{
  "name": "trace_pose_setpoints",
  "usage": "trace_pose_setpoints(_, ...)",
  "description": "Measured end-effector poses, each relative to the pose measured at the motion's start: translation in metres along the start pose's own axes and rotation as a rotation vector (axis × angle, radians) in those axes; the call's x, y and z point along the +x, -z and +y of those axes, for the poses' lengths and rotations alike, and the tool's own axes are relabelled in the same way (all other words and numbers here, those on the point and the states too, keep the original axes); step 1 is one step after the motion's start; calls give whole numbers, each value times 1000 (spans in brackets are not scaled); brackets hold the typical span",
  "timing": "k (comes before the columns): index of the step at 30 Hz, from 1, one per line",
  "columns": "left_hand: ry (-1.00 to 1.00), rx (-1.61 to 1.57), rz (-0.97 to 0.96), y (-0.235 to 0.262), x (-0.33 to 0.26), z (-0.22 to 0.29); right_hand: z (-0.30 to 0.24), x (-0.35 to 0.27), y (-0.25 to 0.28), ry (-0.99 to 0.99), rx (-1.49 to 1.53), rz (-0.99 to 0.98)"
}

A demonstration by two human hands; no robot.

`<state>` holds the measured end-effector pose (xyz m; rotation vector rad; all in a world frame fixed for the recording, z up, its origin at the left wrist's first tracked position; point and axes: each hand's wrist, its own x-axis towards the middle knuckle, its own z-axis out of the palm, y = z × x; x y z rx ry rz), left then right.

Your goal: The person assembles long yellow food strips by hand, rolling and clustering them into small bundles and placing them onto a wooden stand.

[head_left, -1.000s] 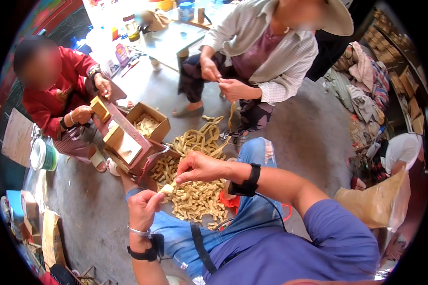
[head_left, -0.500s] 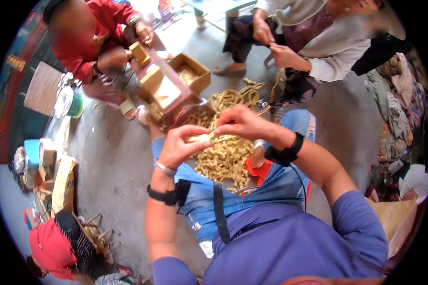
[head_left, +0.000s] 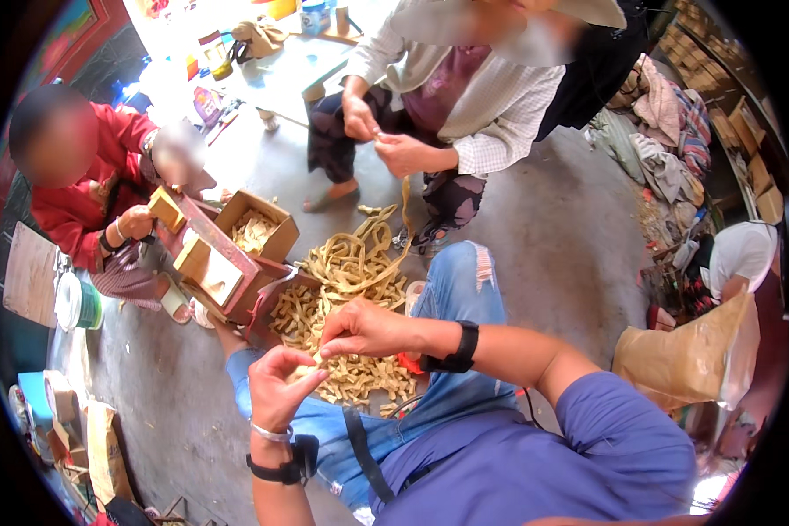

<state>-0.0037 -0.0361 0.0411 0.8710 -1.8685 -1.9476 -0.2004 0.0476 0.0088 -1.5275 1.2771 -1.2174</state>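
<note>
My left hand (head_left: pixel 280 384) and my right hand (head_left: pixel 359 328) meet in front of me, fingertips pinched together. Between them is a small pale tan strip piece (head_left: pixel 316 358), mostly hidden by the fingers. Just beyond and below the hands, a heap of short tan strip pieces (head_left: pixel 368 383) lies on the floor between my legs. Long, loosely coiled tan strips (head_left: pixel 352 263) lie at the heap's far side.
A reddish bench (head_left: pixel 242 296) with a wooden block stands ahead left, beside a cardboard box (head_left: pixel 276 230) of tan pieces. A person in red sits behind it; another person opposite holds a long strip (head_left: pixel 405 210). A large tan sack (head_left: pixel 688 351) stands at right.
My view has swung, so the scene sits farther left and the right side shows more. Both my hands stay pinched together over the heap.
</note>
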Motion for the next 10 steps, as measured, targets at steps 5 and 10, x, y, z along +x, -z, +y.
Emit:
trace_pose_setpoints(5,143,-396,-65,-7,1,-4,1,-9,3,29,-37,1)
trace_pose_setpoints(10,128,-525,-32,-6,-3,-43,7,-13,1,2,-12,-57)
